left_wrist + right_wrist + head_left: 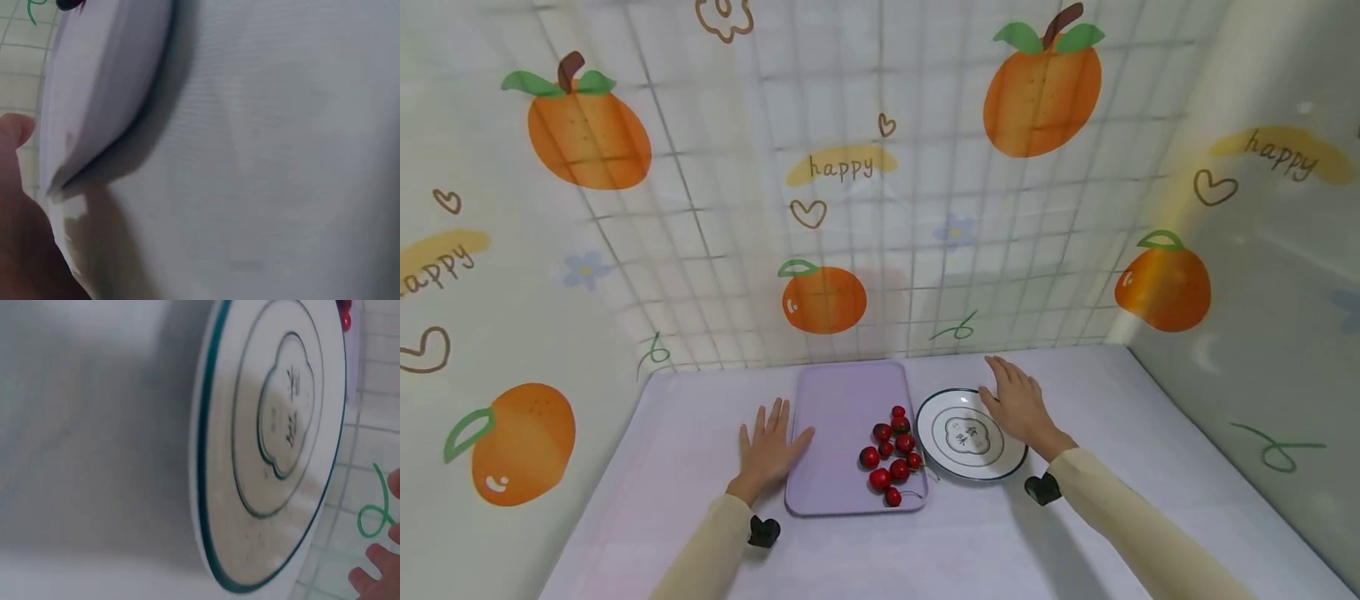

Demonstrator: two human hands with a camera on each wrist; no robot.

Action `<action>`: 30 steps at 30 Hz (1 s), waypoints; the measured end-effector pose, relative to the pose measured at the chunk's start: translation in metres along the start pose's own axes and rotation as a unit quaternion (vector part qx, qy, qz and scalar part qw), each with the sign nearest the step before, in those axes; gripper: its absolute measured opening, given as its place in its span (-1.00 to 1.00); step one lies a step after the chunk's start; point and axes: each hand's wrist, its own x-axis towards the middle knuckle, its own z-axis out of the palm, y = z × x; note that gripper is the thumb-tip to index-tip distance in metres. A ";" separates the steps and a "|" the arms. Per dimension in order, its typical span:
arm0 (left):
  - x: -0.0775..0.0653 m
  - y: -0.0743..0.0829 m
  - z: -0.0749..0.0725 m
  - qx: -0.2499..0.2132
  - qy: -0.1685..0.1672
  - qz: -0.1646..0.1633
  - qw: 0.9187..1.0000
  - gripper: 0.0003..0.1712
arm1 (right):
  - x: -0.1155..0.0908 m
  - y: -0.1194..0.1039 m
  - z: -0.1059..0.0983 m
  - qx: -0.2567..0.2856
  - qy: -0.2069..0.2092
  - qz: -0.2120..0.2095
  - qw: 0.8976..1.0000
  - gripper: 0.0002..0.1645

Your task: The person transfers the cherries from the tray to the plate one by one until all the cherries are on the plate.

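A lilac tray [838, 417] lies on the table with several red cherries [880, 479] gathered on its right half. To its right sits a white plate [936, 429] with a dark rim and printed characters in the centre. My left hand [767, 454] is spread at the tray's left edge, its thumb reaching over that edge; whether it touches is unclear. Fingers extended, my right hand [1018, 404] is over the plate's right side and holds nothing. The right wrist view shows the plate [275, 519] close up and some right fingertips [375, 556].
Pale cloth covers the table [977, 533]. Behind it rises a white curtain [925, 250] printed with oranges and a grid, and similar sheets stand at both sides. Black heart-shaped pieces [764, 532] are at both wrists.
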 end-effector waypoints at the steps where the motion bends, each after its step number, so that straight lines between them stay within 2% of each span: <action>1: -0.001 0.000 0.001 -0.001 -0.010 -0.003 1.000 0.11 | 0.000 0.000 0.002 0.001 -0.001 -0.006 1.000 -0.26; 6: -0.002 0.003 0.003 0.007 -0.039 -0.012 0.999 0.08 | -0.001 0.000 0.009 0.017 0.002 -0.034 0.999 -0.28; 11: 0.000 -0.001 0.007 0.023 -0.034 -0.013 0.999 0.04 | 0.000 -0.004 0.021 0.016 0.000 -0.049 0.999 -0.29; 13: 0.000 -0.004 0.008 0.045 -0.039 -0.018 0.998 0.01 | 0.001 -0.007 0.026 0.013 -0.006 -0.053 0.998 -0.30; 18: -0.002 -0.007 0.005 0.070 -0.034 -0.019 0.997 -0.03 | 0.004 -0.020 0.031 0.016 -0.009 -0.064 0.998 -0.32; 25: -0.007 -0.001 -0.001 0.068 -0.032 -0.011 0.997 -0.05 | 0.006 -0.029 0.038 0.016 -0.007 -0.080 0.997 -0.35; 30: -0.008 -0.002 0.004 0.065 -0.044 -0.010 0.997 0.01 | 0.004 -0.031 0.048 0.018 -0.019 -0.089 0.996 -0.37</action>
